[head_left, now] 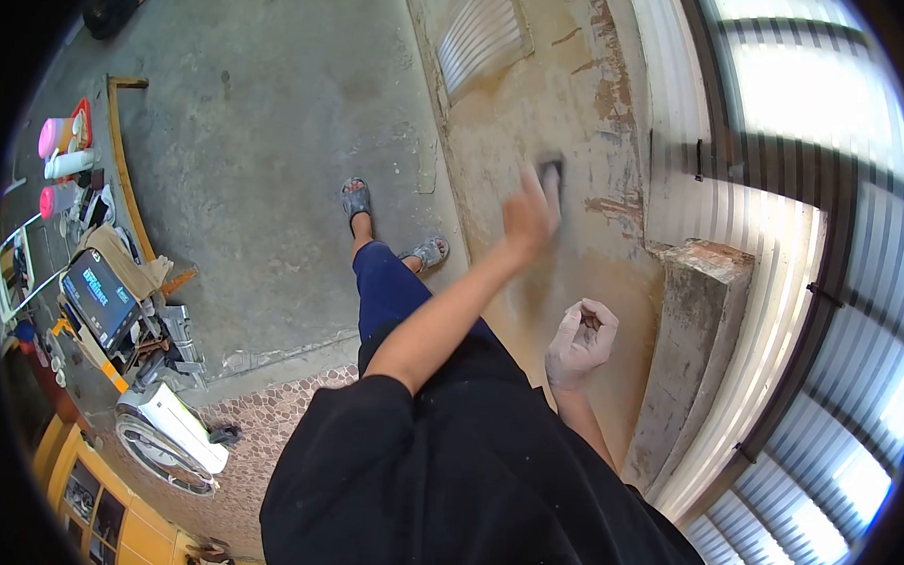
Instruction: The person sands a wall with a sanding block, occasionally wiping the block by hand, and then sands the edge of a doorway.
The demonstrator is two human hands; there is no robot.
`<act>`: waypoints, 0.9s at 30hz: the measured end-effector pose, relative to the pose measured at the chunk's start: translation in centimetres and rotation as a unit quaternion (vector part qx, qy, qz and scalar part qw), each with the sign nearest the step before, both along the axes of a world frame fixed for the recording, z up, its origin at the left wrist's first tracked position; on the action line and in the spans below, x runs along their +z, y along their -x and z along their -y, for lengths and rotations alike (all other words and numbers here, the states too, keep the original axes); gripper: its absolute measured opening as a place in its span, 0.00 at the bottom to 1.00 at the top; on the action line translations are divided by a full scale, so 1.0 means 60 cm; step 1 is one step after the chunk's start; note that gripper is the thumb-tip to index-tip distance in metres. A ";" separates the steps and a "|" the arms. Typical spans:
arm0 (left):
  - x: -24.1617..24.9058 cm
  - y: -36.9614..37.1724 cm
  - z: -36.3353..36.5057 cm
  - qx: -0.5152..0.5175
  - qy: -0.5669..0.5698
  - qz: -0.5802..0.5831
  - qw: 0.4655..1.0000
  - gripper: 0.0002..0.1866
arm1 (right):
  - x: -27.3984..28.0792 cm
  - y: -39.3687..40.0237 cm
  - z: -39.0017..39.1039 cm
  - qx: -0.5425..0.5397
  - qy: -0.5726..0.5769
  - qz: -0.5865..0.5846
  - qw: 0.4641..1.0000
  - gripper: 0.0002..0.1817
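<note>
My left hand (531,218) is blurred at the stained plaster wall (518,115), its fingers on a small dark block (551,167) against that surface. The smear hides what kind of thing the block is. My right hand (579,347) is coated in pale dust. Its fingers curl round towards the thumb in a hollow loop, with nothing visible inside. It is in front of the lower wall, beside a rough concrete ledge (695,316).
A white louvred vent (482,42) sits in the wall. Translucent corrugated sheeting (819,325) lines the right side. On the concrete floor (268,127) at left are a wooden frame (127,172), a printed cardboard box (101,295), bottles and a white appliance (178,427).
</note>
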State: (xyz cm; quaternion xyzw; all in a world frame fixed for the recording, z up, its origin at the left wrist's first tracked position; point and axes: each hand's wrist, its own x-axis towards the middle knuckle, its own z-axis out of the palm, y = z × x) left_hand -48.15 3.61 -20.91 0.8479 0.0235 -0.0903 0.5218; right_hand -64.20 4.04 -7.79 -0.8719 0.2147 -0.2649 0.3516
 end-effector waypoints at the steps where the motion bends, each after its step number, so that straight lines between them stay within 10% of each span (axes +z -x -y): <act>1: -0.004 -0.080 0.001 0.055 0.013 -0.011 0.998 0.25 | -0.002 -0.004 0.001 -0.001 0.000 0.002 1.000 0.10; 4: -0.029 -0.241 -0.005 0.067 -0.033 0.015 0.997 0.24 | 0.001 -0.004 0.007 -0.008 -0.015 -0.038 0.999 0.10; 14: 0.030 0.052 -0.009 -0.032 0.103 -0.093 0.990 0.27 | 0.005 -0.099 0.016 0.019 0.033 -0.058 0.998 0.12; 22: 0.002 -0.224 -0.020 0.047 0.057 0.065 0.995 0.21 | -0.009 -0.175 0.015 0.091 0.072 -0.088 0.989 0.20; 27: 0.009 0.045 -0.019 -0.046 0.097 -0.113 0.988 0.25 | -0.020 -0.139 0.006 0.113 0.052 -0.025 0.992 0.18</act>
